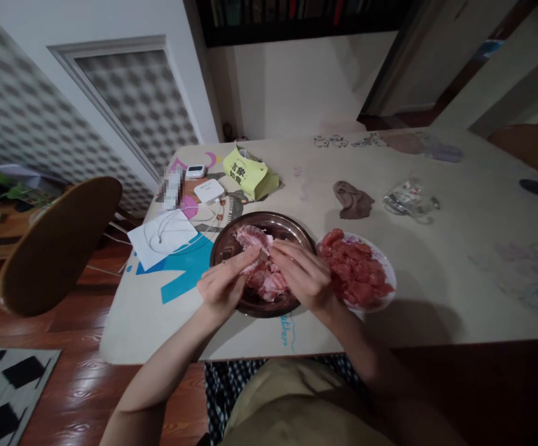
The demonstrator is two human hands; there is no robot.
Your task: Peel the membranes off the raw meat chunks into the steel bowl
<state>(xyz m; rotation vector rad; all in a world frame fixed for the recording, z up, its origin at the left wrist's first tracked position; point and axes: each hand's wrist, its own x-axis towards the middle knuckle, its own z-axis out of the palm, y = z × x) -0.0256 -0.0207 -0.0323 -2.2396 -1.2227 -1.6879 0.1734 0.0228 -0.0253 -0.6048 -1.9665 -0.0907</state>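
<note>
A round dark metal bowl [225, 238] near the table's front edge holds pale pink raw meat and bones [269, 282]. Over it, my left hand [227, 279] and my right hand [304, 272] meet with closed fingertips on a piece of raw meat [254, 236]. The fingertips of both hands are close together at the piece's right end. Touching or very near the bowl's right side is a white plate [391, 275] heaped with red meat pieces [355, 269].
Behind the bowl lie a yellow-green bag [250, 173], a white box [209, 191] and a small display device [195, 171]. White paper with a cable [162, 238] is at left. A brown cloth [352, 199] and clear plastic [408, 199] lie behind the plate. A chair [59, 248] stands left.
</note>
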